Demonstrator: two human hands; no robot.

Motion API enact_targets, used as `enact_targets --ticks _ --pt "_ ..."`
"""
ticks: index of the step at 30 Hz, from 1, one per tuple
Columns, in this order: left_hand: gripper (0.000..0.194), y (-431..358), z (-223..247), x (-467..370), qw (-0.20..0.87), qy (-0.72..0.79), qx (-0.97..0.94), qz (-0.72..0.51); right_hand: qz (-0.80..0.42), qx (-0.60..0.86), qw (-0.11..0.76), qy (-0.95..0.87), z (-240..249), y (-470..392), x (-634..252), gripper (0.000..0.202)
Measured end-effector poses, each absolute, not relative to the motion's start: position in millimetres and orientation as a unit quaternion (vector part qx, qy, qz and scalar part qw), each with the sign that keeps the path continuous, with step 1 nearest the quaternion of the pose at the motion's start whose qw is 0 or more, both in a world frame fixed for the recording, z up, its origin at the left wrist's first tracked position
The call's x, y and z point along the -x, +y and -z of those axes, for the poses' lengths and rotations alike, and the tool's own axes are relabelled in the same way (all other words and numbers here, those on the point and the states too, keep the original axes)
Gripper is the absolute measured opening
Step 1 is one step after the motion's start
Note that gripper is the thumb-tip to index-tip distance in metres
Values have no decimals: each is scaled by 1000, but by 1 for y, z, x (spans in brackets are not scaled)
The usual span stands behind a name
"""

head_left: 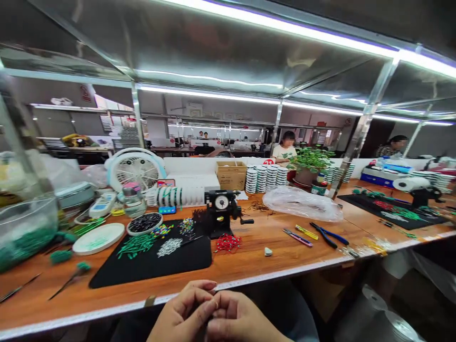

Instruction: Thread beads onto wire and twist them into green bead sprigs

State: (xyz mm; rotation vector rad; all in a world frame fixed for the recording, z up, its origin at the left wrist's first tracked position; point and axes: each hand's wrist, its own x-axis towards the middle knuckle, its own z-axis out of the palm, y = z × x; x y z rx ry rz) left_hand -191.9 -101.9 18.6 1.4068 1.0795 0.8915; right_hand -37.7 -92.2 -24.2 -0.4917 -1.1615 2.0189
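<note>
My left hand [182,311] and my right hand [239,317] meet in front of the bench's near edge, fingertips pressed together. Both are closed in a pinch; what lies between the fingers is too small to make out. Beyond them is a black mat [185,268] with piles of green pieces [137,244], white pieces [170,247] and multicoloured beads [186,226]. Red pieces [228,243] lie on the wood beside the mat. A black hand-cranked machine with a round dial [221,203] stands behind them.
At right lie a knife [298,237], a yellow-handled tool [307,232], blue-handled pliers [329,235] and a plastic bag [302,203]. A white plate [99,239], a bowl of black pieces [144,223] and a fan [136,171] stand left. Stacked spools [266,178] and seated people are farther back.
</note>
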Motion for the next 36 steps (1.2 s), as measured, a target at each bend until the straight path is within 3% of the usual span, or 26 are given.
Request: enact_targets --ticks 5,11,15,18,23,29,36 --pt "34 -106 -14 216 543 450 -573 -418 -757 259 356 -482 36 -92 44 47" --pt "25 -54 -32 224 236 571 -723 -309 -751 292 289 -516 40 -88 17 44" --pt "16 10 -37 219 168 613 -735 -237 -723 336 227 -560 32 -75 -3 44" --pt "12 52 -33 212 149 642 -734 -163 -693 331 236 -596 21 -63 -7 45" --pt "23 92 -26 199 126 653 -742 -90 -641 325 311 -622 18 -43 11 43" --pt "26 113 -19 197 110 663 -739 -50 -590 340 411 -606 37 -26 21 23" --pt "34 126 -13 207 154 675 -722 -16 -585 338 404 -618 35 -29 17 6"
